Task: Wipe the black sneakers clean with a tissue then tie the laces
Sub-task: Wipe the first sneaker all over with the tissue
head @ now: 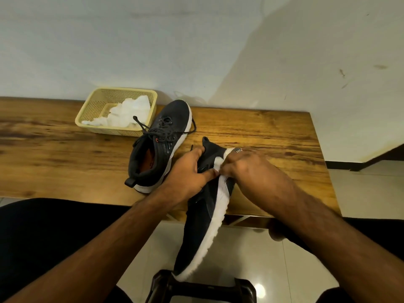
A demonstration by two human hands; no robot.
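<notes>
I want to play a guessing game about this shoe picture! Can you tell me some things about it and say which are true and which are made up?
1. The left hand holds a black sneaker. True.
2. The right hand presses a white tissue against that sneaker. True.
3. The second sneaker on the wooden table has its laces tied in a neat bow. False: its laces lie loose and untied.
4. The yellow basket is full of socks. False: it holds crumpled white tissues.
5. The basket stands on the table beside the second sneaker. True.
</notes>
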